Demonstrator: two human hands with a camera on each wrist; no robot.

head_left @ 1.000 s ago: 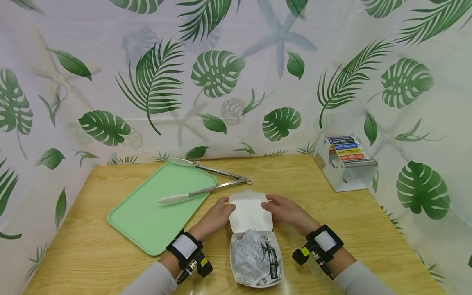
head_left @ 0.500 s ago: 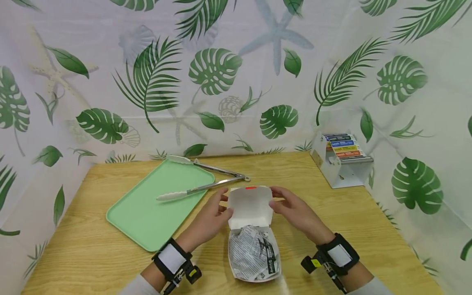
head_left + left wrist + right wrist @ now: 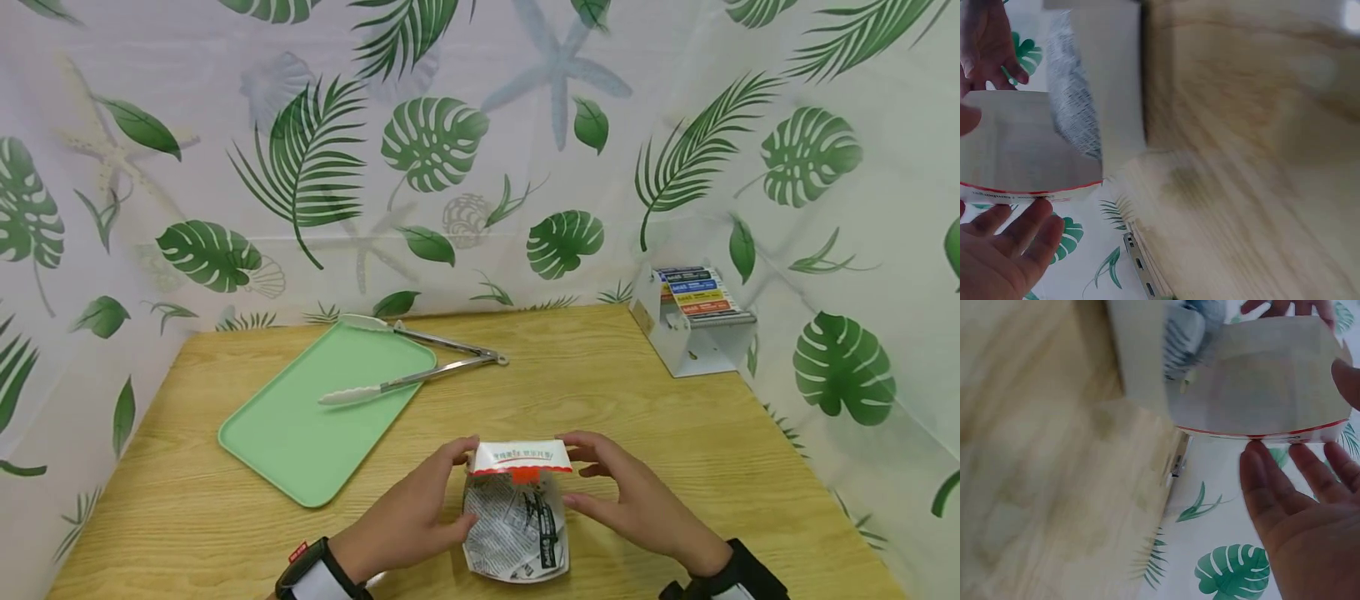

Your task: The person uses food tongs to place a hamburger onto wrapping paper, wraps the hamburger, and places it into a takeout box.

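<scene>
A small white cardboard food box (image 3: 564, 567) stands near the front of the table, its lid (image 3: 522, 455) tilted forward partway over the inside. Within it sits a bundle wrapped in printed paper (image 3: 506, 521). On the lid's left side is my left hand (image 3: 412, 512), fingertips at its upper edge and thumb apart beside the box. My right hand (image 3: 637, 504) mirrors it on the right, fingers (image 3: 1319, 469) extended against the lid's outer side. Both wrist views show the lid's pale inner face (image 3: 1029, 137) and red-lined edge. Neither hand curls round the box.
A light green tray (image 3: 315, 433) lies to the left. Metal tongs (image 3: 438, 371) with pale tips lie spread across its right side. At the back right stands a white dispenser (image 3: 701, 354) with coloured label strips. A leaf-patterned sheet (image 3: 450, 275) hangs behind the table.
The lid, earlier tipped back, has swung up and forward over the wrapped bundle. Both hands came nearer with it, moving from the lid's side edges to its back and sides.
</scene>
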